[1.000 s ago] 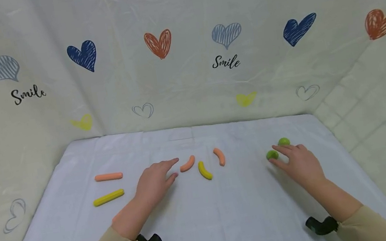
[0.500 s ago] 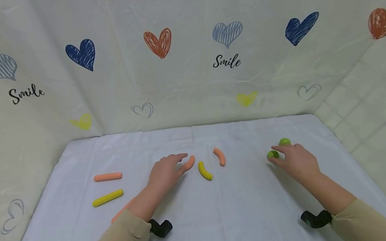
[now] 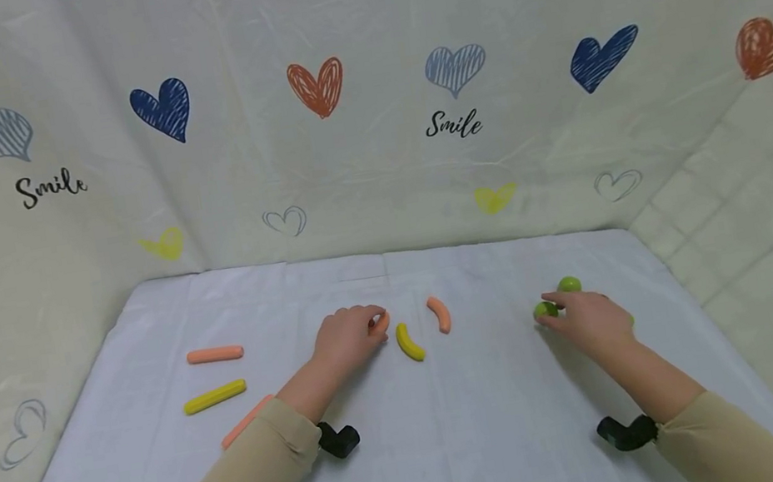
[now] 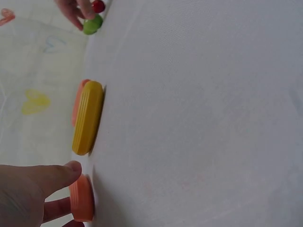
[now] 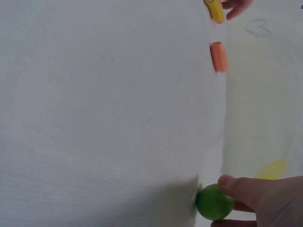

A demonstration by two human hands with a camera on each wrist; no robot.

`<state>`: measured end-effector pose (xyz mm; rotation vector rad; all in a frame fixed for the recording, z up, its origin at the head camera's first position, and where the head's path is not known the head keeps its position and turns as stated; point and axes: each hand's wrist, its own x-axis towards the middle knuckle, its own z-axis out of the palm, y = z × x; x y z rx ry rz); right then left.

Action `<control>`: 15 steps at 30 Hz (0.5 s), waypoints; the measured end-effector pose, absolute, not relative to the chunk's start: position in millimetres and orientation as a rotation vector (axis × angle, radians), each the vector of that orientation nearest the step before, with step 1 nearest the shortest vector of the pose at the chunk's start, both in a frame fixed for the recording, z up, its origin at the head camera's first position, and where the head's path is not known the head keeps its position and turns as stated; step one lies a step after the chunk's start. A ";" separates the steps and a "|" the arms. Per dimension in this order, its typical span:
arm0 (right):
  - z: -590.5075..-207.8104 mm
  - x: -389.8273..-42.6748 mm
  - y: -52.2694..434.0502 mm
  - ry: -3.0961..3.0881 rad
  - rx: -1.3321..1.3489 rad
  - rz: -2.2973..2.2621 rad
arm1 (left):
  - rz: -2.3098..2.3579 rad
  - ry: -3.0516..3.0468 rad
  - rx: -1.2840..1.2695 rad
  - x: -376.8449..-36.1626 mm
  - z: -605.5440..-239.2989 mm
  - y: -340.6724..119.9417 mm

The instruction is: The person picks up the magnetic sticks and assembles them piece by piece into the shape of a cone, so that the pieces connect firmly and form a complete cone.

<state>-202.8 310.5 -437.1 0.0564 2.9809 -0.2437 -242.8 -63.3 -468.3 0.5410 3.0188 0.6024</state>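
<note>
My left hand (image 3: 348, 341) pinches a short curved orange stick (image 3: 380, 324) between thumb and fingers, close to the table; in the left wrist view the thumb lies at the top end of this orange stick (image 4: 82, 198). To its right lie a curved yellow stick (image 3: 409, 343) and another curved orange stick (image 3: 439, 314). My right hand (image 3: 592, 316) holds a green ball (image 3: 545, 310) between thumb and fingers, shown also as a green ball (image 5: 215, 202) in the right wrist view. Just behind it sits a second green ball (image 3: 570, 284).
At the left lie a straight orange stick (image 3: 215, 354), a straight yellow stick (image 3: 215, 397) and another orange stick (image 3: 246, 421), partly covered by the left sleeve. A red ball (image 4: 98, 6) shows near the right hand. White cloth (image 3: 492, 426) covers the table; printed curtains (image 3: 376, 175) surround it.
My left hand has moved right to the curved orange stick, and its fingers have come together on it. The right hand has stayed nearly in place at the green ball.
</note>
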 end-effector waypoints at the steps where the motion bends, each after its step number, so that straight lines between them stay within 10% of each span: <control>1: -437.1 -202.9 310.2 2.976 0.061 -0.244 | 0.595 3.020 0.541 -242.6 -468.5 -63.0; 15: -441.5 -202.8 311.7 3.006 0.050 -0.276 | 0.609 3.022 0.470 -235.8 -466.2 -73.4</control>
